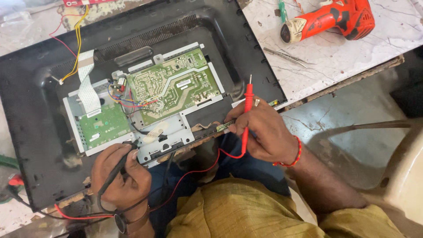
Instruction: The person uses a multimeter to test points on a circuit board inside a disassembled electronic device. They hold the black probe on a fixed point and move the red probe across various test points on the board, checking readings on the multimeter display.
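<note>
An opened flat-panel monitor back [39,145] lies on the marble worktop [352,57]. A metal chassis plate [176,128] carries a large green circuit board [174,86] and a smaller green board [103,125]. A white ribbon cable [87,86] runs up from the smaller board, and red and yellow wires [75,39] lead off toward the top edge. An orange power drill [335,20] and metal tweezers [286,57] rest on the worktop, well apart from the hands.

The right hand [264,132] holds the red probe [247,112] with fingers closed around its shaft. The long axis is nearly vertical in view, with the metal tip pointing away from the person, over the monitor's near edge. The same hand also pinches a narrow strip board [227,126].

The left hand [121,176] grips the black probe [116,169], tip angled up-right toward the chassis plate's lower edge. A red lead [198,172] trails between the hands.
</note>
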